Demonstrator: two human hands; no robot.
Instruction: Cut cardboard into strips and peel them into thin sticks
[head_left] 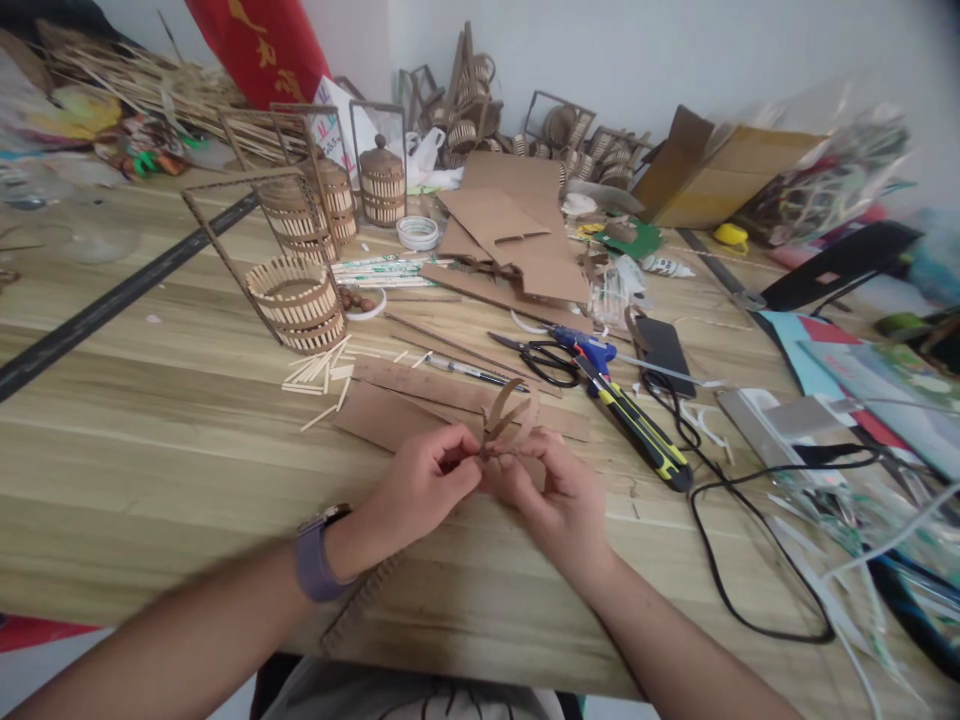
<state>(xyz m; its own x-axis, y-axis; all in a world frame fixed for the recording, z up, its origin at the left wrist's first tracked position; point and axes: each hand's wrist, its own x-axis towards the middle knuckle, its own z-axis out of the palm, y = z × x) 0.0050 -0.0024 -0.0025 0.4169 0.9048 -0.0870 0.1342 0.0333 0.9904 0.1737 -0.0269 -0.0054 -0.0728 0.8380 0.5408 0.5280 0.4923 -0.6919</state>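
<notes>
Near the table's front, my left hand (424, 485) pinches a thin brown cardboard strip (496, 405) between thumb and fingertips. From the other side my right hand (559, 490) pinches the same strip, the two sets of fingertips almost touching. Above them the strip's curled ends stand up in loops; the part between the fingers is hidden. Flat cardboard pieces (390, 415) lie just behind my hands. A corrugated strip (364, 600) runs below my left wrist. Whether it joins the held strip I cannot tell.
Small stick baskets (296, 315) with tall handles stand at left, beside loose sticks (319, 370). A pen (476, 370), scissors (551, 360), a blue glue gun (589, 345) and a yellow-black utility knife (637, 430) lie behind and right. A black cable (701, 560) loops at right.
</notes>
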